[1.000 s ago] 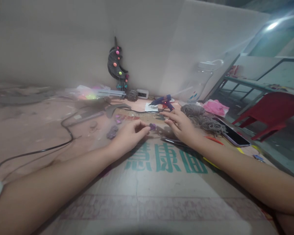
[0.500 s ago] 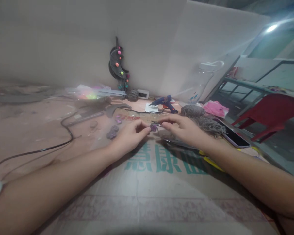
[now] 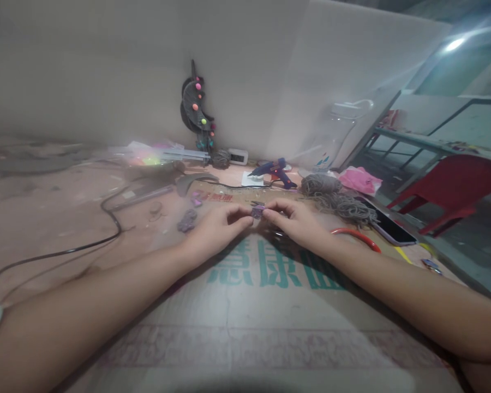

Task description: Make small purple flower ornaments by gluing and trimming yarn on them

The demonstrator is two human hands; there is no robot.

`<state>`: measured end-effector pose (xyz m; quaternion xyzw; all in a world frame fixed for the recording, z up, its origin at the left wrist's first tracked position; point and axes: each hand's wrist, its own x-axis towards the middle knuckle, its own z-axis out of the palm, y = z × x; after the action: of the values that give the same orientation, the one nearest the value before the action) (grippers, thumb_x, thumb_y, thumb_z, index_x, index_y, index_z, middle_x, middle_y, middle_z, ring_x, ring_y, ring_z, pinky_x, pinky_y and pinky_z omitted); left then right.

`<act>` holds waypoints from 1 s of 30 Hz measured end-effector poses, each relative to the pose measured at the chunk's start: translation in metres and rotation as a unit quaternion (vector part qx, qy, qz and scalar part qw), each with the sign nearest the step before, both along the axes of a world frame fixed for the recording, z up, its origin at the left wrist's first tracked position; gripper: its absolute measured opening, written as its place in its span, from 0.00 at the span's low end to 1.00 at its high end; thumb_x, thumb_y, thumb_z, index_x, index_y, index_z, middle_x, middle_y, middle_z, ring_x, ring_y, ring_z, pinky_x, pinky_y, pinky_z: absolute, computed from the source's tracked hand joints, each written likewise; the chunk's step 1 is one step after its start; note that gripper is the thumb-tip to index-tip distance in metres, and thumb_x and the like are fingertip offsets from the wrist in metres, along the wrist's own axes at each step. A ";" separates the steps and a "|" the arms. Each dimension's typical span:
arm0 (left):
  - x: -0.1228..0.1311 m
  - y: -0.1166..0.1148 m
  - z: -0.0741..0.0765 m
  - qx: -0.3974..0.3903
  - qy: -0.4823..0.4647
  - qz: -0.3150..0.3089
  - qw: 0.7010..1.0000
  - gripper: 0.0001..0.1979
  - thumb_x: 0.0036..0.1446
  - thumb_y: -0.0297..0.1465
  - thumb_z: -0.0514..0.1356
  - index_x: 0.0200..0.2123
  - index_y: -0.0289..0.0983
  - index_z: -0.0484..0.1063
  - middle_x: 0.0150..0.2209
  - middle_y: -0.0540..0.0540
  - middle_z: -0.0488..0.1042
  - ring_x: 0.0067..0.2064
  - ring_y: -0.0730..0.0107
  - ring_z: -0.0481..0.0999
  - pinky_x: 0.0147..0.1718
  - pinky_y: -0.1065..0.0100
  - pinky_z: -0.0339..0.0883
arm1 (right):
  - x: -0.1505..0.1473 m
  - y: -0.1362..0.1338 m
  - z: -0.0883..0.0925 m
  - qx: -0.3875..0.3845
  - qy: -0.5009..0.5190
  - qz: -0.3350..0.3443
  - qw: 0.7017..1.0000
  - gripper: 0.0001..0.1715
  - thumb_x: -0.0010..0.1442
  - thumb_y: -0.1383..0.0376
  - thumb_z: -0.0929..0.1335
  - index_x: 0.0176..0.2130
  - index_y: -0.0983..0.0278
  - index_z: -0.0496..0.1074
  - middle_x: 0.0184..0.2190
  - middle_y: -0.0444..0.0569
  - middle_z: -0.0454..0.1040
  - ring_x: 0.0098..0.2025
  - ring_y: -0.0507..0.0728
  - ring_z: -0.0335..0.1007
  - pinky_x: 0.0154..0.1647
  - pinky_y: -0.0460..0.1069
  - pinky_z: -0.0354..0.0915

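Between the fingertips of both hands is a small purple-grey knotted yarn piece [image 3: 257, 210], too small to make out fully. My left hand [image 3: 226, 224] pinches its left side. My right hand [image 3: 292, 218] pinches its right side, thumb and forefinger closed. Several similar purple-grey yarn pieces [image 3: 187, 220] lie left of my left hand. Beyond my right hand are a grey yarn ball [image 3: 321, 184] and a loose tangle of grey yarn [image 3: 352, 209]. A red curved handle [image 3: 358, 236] shows beside my right forearm, its tool mostly hidden.
A blue glue gun [image 3: 272, 170] stands behind the hands, its dark cord [image 3: 117, 221] running left. A phone [image 3: 387, 221], pink bag [image 3: 360, 180] and clear jug [image 3: 337, 136] are at right. A crescent ornament with coloured balls [image 3: 195, 103] leans on the wall. Printed cardboard [image 3: 245, 311] covers the front.
The thin metal tool at my right fingertips is no longer seen there. My right fingers have moved left onto the yarn piece. A red handle now shows beside the forearm.
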<state>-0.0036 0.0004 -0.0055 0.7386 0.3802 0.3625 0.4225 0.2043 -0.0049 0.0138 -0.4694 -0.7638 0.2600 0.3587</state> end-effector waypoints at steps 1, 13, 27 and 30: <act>0.000 0.000 0.000 -0.005 -0.007 -0.005 1.000 0.14 0.61 0.37 0.59 0.45 0.36 0.76 0.39 0.45 0.79 0.36 0.67 0.75 0.36 0.67 0.67 | -0.001 -0.001 0.001 0.004 -0.003 0.000 1.000 0.13 0.60 0.57 0.66 0.32 0.64 0.73 0.26 0.44 0.74 0.29 0.53 0.68 0.31 0.48 0.63; 0.000 0.000 0.001 -0.011 0.009 0.016 1.000 0.14 0.60 0.41 0.60 0.38 0.35 0.75 0.35 0.46 0.78 0.34 0.69 0.74 0.34 0.68 0.64 | -0.001 -0.002 -0.001 0.037 -0.040 0.012 0.998 0.12 0.60 0.59 0.66 0.32 0.64 0.74 0.28 0.45 0.77 0.31 0.53 0.70 0.34 0.47 0.63; 0.000 0.000 0.000 0.013 0.032 0.020 0.999 0.14 0.61 0.42 0.59 0.32 0.36 0.74 0.29 0.50 0.75 0.30 0.71 0.70 0.30 0.70 0.60 | -0.002 -0.005 0.001 0.029 -0.021 0.005 0.999 0.12 0.61 0.58 0.67 0.33 0.64 0.74 0.28 0.45 0.76 0.31 0.53 0.70 0.33 0.46 0.63; 0.000 0.000 0.001 0.028 0.031 0.027 0.999 0.15 0.60 0.43 0.59 0.32 0.36 0.74 0.29 0.50 0.75 0.31 0.71 0.70 0.30 0.70 0.61 | -0.001 -0.004 0.002 0.018 -0.001 0.029 0.999 0.15 0.63 0.56 0.65 0.34 0.64 0.74 0.29 0.46 0.76 0.32 0.53 0.71 0.34 0.47 0.64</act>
<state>-0.0041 0.0002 -0.0048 0.7506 0.4021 0.3614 0.3799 0.2036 -0.0094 0.0158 -0.4408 -0.7822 0.2559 0.3583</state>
